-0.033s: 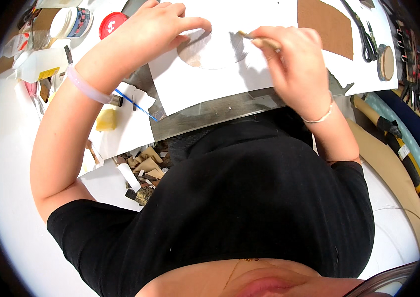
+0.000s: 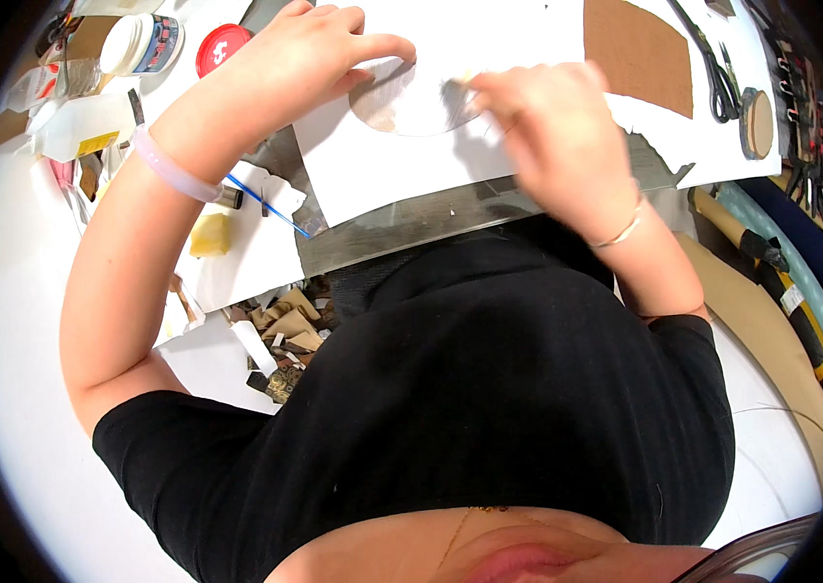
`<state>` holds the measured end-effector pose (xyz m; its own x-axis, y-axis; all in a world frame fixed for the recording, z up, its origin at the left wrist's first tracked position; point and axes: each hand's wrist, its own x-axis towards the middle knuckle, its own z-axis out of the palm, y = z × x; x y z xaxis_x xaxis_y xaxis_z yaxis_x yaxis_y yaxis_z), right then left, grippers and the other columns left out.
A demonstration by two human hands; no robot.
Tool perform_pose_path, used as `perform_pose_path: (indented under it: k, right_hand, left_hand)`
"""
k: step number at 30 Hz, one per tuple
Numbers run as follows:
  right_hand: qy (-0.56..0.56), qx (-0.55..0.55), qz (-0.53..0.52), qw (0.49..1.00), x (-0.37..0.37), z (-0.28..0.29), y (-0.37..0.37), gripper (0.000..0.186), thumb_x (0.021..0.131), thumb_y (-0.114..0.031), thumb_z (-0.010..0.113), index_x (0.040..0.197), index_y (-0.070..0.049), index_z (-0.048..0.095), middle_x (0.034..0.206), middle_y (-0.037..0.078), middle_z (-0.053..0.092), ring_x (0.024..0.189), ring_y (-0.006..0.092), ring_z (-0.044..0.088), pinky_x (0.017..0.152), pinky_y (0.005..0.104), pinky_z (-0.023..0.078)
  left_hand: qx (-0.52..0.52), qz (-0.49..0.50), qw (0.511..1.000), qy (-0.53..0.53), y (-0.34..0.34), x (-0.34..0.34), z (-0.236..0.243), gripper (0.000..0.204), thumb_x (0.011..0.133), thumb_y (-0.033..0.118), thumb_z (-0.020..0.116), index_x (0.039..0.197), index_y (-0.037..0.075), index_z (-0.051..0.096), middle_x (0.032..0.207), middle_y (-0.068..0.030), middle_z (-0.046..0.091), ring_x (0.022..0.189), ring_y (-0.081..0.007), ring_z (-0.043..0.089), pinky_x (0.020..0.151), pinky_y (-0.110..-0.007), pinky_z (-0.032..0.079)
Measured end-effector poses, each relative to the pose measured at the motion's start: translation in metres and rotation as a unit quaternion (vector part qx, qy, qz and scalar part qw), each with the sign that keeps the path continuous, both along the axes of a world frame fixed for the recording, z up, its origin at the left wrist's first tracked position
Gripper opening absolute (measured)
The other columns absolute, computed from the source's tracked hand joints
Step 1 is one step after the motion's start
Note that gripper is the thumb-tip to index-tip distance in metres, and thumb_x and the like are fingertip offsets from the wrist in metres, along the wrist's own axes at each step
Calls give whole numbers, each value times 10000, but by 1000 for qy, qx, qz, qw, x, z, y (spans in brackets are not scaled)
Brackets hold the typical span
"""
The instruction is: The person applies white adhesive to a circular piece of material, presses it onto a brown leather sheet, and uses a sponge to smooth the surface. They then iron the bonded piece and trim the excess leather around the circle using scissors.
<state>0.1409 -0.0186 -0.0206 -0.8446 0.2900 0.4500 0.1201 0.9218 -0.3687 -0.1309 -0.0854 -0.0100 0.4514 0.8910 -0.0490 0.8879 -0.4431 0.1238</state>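
Observation:
A thin round translucent piece [image 2: 397,107] with an outline round it lies on a white paper sheet [image 2: 402,180]. My left hand [image 2: 309,58] is over its upper left, fingers bent and apart, the index fingertip resting at the round piece's edge. My right hand [image 2: 557,136] is blurred, pinched around a small pale tool [image 2: 470,83] that is mostly hidden, at the round piece's right side, where a shadow falls. A brown rectangular piece [image 2: 637,58] lies just beyond it.
Scissors [image 2: 717,78] and a round block [image 2: 756,124] are at the right. A white jar [image 2: 139,44], red lid [image 2: 222,49], bottle [image 2: 71,136], blue stick [image 2: 270,209] and yellow block [image 2: 210,236] crowd the left. Rolls [image 2: 790,291] stand right; scraps [image 2: 285,330] lie below the table.
My right hand has moved slightly down and to the left with the tool, and now looks blurred. My left hand stays where it was.

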Motion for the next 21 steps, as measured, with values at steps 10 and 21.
perform_pose_path:
  k: [10,21]
  right_hand:
    - [14,-18,36,999,-20,-9,-23,239,856,-86,729,1081,-110,654,866,4,663,725,207,603,771,360,427]
    - [39,18,-101,994,2,16,7,162,924,-151,717,1077,-126,672,863,1,690,744,210,623,766,368,415]
  left_hand:
    - [14,-16,999,-24,2,-6,-4,441,881,112,741,1283,274,657,913,-40,607,886,-237,627,842,-383,464]
    - [11,53,998,-32,-14,2,-15,425,917,183,731,1316,282,624,908,-37,607,893,-244,632,869,-412,470]
